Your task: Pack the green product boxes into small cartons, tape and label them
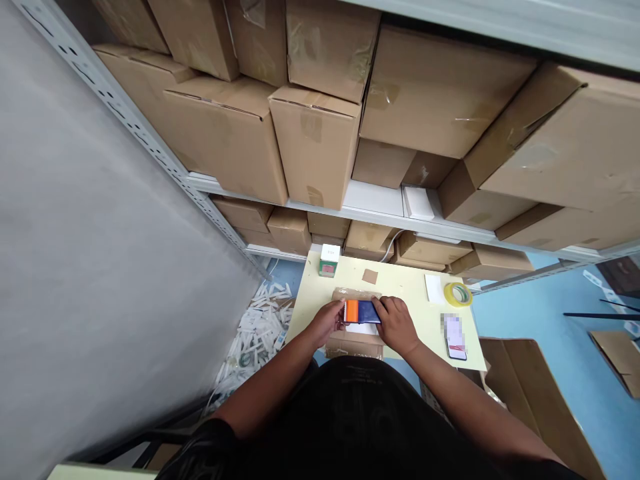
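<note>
1. The pale yellow table (410,287) stood in front of you.
2. The cardboard box (355,350) lay at its near edge, beneath your hands.
3. Your right hand (399,327) pinched the blue end of the orange-and-blue packet (363,311); your left hand (325,325) pinched the orange end.
4. That packet was above the box, directly between your hands, long axis running left to right, neither hand clearly nearer.

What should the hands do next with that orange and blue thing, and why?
Maybe lower the orange-and-blue thing gently onto the cardboard: the left hand holds its orange end, the right hand its blue end, and cardboard shows around it, though I can't tell whether they already touch.
</note>
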A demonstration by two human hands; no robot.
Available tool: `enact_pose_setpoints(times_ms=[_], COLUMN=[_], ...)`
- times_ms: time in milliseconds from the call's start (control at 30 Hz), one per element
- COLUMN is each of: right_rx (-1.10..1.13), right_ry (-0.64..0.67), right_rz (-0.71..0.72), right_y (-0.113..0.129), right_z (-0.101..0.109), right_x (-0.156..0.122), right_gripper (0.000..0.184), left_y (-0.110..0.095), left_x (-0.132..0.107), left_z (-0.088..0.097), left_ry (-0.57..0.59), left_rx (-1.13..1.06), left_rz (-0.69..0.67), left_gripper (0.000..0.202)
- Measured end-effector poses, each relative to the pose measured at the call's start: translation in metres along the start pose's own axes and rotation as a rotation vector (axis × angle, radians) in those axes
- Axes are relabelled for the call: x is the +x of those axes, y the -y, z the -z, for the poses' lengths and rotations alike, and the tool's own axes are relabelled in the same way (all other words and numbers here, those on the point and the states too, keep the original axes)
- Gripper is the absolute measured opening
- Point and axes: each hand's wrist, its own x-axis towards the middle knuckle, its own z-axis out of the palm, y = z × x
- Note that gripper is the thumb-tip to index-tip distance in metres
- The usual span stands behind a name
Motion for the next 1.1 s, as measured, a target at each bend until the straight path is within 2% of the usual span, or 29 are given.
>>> enact_pose_setpoints(times_ms=[167,400,533,633,733,900,1100], right_rx=[-0.02,-0.031,0.012,0.049,0.094,0.162,0.19], right_ry=[-0.015,-0.022,-0.011,-0.011,-0.009,-0.021,-0.035], right_rz=[0.029,0.023,-0.013,-0.03,-0.055,-0.111,-0.118], right_y=[-0.005,-0.008,-0.01,-0.011,-0.011,-0.01,-0.009], right_z=[0.001,-0.001,-0.003,-0.003,-0.003,-0.003,-0.004], right_x=[0.0,-0.002,-0.004,-0.006,-0.007,-0.008,-0.01], right_gripper=[0.067,0.061,0.063,0.063,0.067,0.069,0.061], left_y=[0.002,0.004,0.002,0.0,0.0,0.004,-0.002], left_x=[0.002,-0.004,-0.003,-0.003,-0.002,0.0,-0.005], left_z=[-0.003,-0.014,-0.015,-0.012,-0.01,-0.017,-0.027], left_ry=[-0.05,-0.134,-0.068,0.028,0.082,0.012,-0.079], left_rx=[0.031,0.089,0.028,-0.016,-0.023,-0.013,-0.135], left_rz=[-0.025,-0.052,-0.022,-0.006,-0.054,-0.132,-0.009], left_gripper=[0.047,0.036,0.038,0.043,0.049,0.046,0.035])
